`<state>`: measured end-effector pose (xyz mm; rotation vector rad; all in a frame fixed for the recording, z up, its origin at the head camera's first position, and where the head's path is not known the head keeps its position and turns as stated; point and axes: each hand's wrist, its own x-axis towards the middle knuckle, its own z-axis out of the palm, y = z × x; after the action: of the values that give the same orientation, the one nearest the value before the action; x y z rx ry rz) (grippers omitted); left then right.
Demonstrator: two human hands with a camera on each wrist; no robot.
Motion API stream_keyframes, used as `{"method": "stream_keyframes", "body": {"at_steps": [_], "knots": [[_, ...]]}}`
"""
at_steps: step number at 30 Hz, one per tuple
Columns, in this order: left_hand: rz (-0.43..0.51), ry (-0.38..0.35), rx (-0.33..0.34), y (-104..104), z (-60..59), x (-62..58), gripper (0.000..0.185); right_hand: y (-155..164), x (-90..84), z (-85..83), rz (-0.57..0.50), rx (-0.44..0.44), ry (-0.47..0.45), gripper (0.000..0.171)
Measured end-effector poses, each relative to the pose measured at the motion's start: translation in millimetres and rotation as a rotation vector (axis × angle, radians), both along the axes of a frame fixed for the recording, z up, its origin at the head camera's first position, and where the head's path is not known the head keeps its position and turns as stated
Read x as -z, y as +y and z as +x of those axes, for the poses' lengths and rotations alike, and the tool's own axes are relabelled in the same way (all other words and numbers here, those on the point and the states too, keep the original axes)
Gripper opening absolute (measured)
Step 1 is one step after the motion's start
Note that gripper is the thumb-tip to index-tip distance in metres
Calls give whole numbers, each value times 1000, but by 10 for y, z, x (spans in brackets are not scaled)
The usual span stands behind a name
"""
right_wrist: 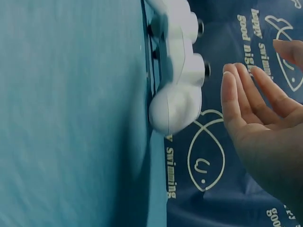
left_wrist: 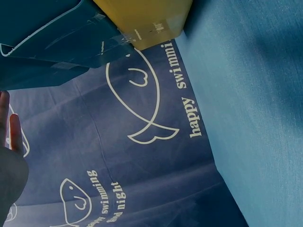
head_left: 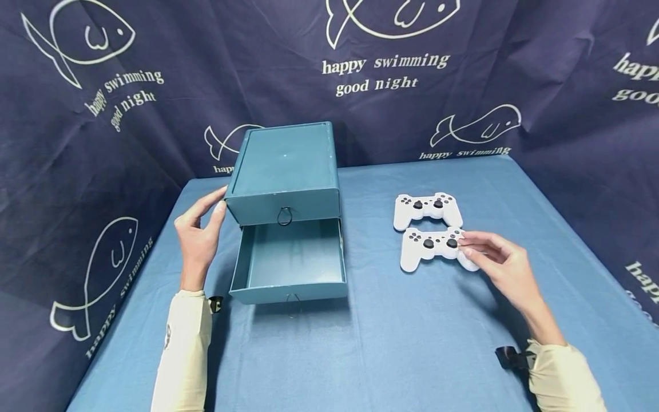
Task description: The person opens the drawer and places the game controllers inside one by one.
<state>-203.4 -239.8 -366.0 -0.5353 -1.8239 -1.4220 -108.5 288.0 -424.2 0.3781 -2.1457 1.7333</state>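
A blue two-tier drawer box [head_left: 282, 166] stands on the left of the table. Its lower drawer [head_left: 288, 292] is pulled out with nothing inside, and the upper drawer is closed. My left hand [head_left: 198, 237] is at the box's left front corner, fingers along the side and thumb at the front edge. Two white game controllers lie on the right: a far controller [head_left: 428, 210] and a near controller [head_left: 437, 247]. Over the near one's right end is my right hand [head_left: 499, 266], fingers loosely bent. The right wrist view shows a gap between those fingers and the controller [right_wrist: 175, 111].
A blue cloth [head_left: 391, 343] covers the table. Dark blue fabric [head_left: 391, 126] with fish drawings hangs behind and at the sides. Thin loop pulls hang from the drawer fronts, one on the upper drawer [head_left: 284, 216]. A yellow surface [left_wrist: 147, 21] shows beside the box in the left wrist view.
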Motion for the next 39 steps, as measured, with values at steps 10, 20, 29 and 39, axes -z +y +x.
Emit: {"method": "stream_keyframes", "body": {"at_steps": [10,20,29,39], "knots": [[-1,4,3,-3,-3,-8,28,248,52,-88,182,108,-110,29],[-7,-1,-14,-24,-6,-1,28,327,102,-115,255,135,-243,32],[-17,4,-15,-28,-17,6,28,329,110,-182,378,131,-334,52],[-18,2,-8,-11,-16,10,28,310,118,-202,409,96,-363,57]]}}
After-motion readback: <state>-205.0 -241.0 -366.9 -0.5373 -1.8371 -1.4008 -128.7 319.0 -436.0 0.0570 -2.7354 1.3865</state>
